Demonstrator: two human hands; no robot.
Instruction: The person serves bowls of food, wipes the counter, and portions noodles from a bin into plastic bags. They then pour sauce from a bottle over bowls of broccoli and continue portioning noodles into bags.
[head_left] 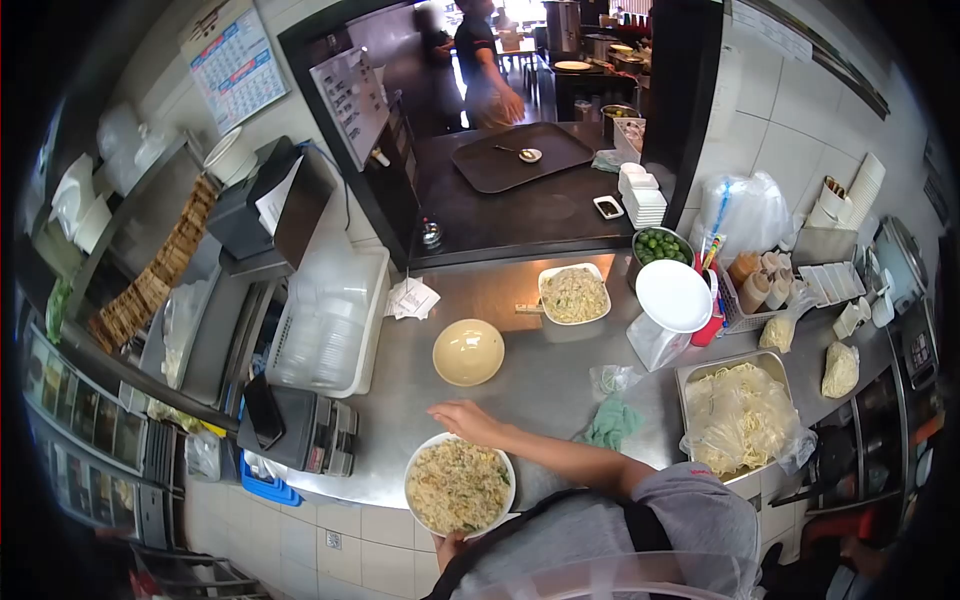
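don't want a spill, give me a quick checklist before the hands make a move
1. Left hand at the big rice bowl: ok, at its near rim.
2. Left hand's full grip: cannot tell, partly hidden by the bowl.
3. Right hand empty: cannot tell, palm out of sight.
4. Big rice bowl wholly over the counter: not ok, its near side reaches past the edge in this view.
5. Yellow bowl upright and empty: ok.
6. Green cloth clear of both bowls: ok.
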